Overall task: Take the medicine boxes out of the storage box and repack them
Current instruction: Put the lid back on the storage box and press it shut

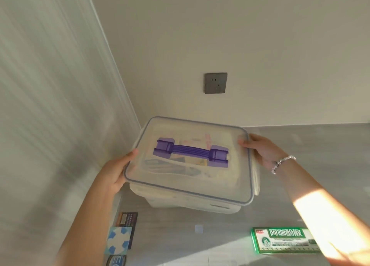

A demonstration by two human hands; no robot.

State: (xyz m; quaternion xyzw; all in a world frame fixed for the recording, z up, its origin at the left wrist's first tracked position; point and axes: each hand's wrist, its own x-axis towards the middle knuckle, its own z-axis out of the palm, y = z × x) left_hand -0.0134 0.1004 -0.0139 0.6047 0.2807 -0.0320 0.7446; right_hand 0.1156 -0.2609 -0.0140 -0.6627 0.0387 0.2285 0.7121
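Note:
A clear plastic storage box (pixel 192 202) with a translucent lid (pixel 230 171) and a purple handle (pixel 191 152) stands on the grey table. Medicine packets show dimly through the lid. My left hand (pixel 118 172) grips the lid's left edge, thumb on top. My right hand (pixel 260 148) grips the lid's right edge near the far corner, thumb on top. The lid sits slightly tilted over the box. A green medicine box (pixel 280 240) lies flat on the table at the near right, partly behind my right forearm.
A blue-and-white patterned packet (pixel 119 239) lies over a dark box (pixel 128 218) at the near left, with another dark item (pixel 116 260) at the bottom edge. A wall socket (pixel 215 83) is on the back wall. A curtain hangs at the left.

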